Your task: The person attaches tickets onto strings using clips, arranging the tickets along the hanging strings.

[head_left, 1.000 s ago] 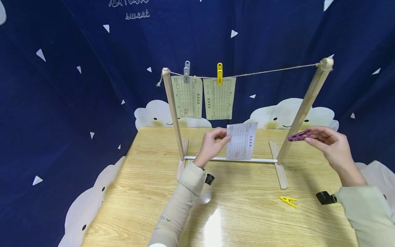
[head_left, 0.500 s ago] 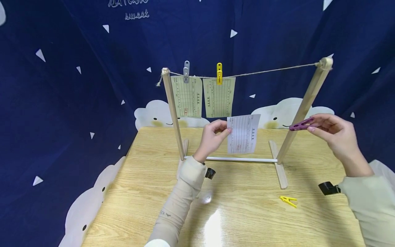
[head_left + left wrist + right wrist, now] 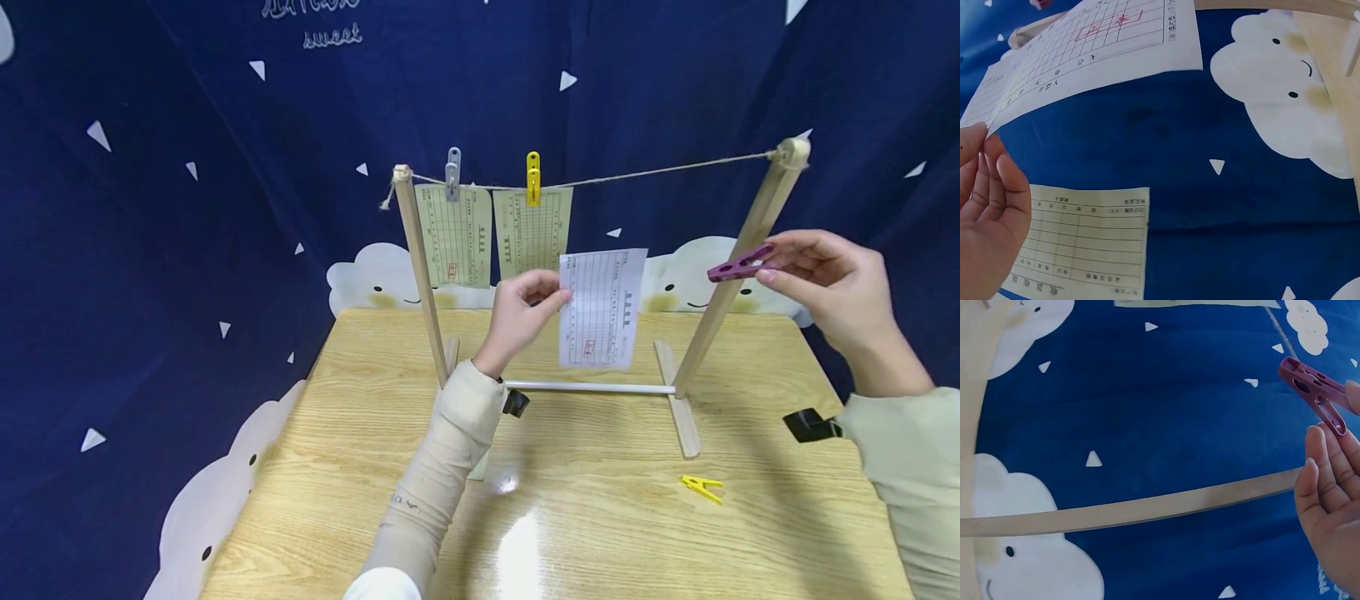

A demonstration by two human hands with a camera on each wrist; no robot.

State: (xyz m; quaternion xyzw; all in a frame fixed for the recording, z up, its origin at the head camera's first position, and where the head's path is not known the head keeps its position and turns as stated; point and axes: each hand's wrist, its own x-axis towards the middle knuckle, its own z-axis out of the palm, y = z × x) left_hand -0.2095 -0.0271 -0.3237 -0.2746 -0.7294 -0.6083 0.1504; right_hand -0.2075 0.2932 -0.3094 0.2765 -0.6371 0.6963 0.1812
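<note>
My left hand (image 3: pixel 525 315) pinches the left edge of a white printed form (image 3: pixel 602 308) between thumb and fingers, holding it up below the string. In the left wrist view that paper (image 3: pixel 1116 44) shows a red stamp box and bends slightly. On the right, my right hand (image 3: pixel 836 296) holds a purple clothespin (image 3: pixel 738 265) by its handle end, its tip pointing left, close to the right post. The right wrist view shows the clothespin (image 3: pixel 1313 390) between thumb and fingers. Two yellowish forms hang from the string, one by a grey clothespin (image 3: pixel 453 175), one by a yellow clothespin (image 3: pixel 533 179).
A string (image 3: pixel 645 173) runs between a left wooden post (image 3: pixel 420 275) and a right wooden post (image 3: pixel 738 250). A white rod (image 3: pixel 592 387) joins their feet. A yellow clothespin (image 3: pixel 702 488) lies on the table (image 3: pixel 600 517). A dark blue curtain (image 3: pixel 187 250) hangs behind.
My left hand has raised the white form and shifted it slightly right; it now overlaps the second hanging form's lower corner. My right hand has risen with the purple clothespin, drifting a little right.
</note>
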